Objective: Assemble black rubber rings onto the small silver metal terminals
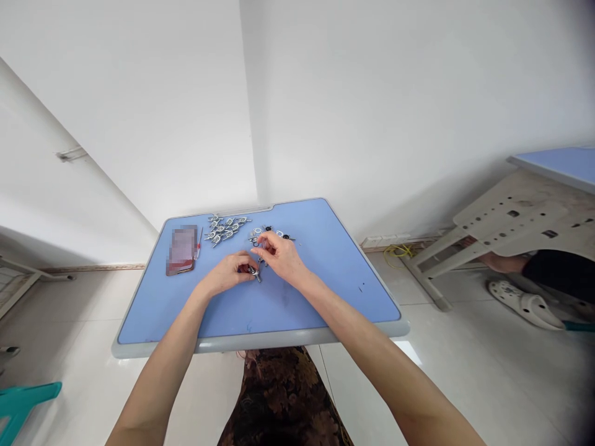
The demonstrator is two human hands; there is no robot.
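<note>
My left hand (227, 271) is over the middle of the blue tabletop, its fingers closed on a small silvery metal part (255, 274). Just beside it, my right hand (282, 257) has thumb and forefinger pinched together above that part. Whatever lies between those right fingertips is too small to name. Behind the right hand are small loose pieces, among them a white ring (257, 231) and a black round piece (286, 236), partly hidden by the fingers. Several similar-looking metal assemblies (227, 229) lie grouped at the back left.
The blue table (297, 319) stands against a white wall. On its left lie a phone (188, 238), blurred out, and a thin red-and-white stick (199, 243). To the right are another desk (534, 204), yellow cable (398, 251) and a person's white clog (523, 303). A teal stool (28, 396) is lower left.
</note>
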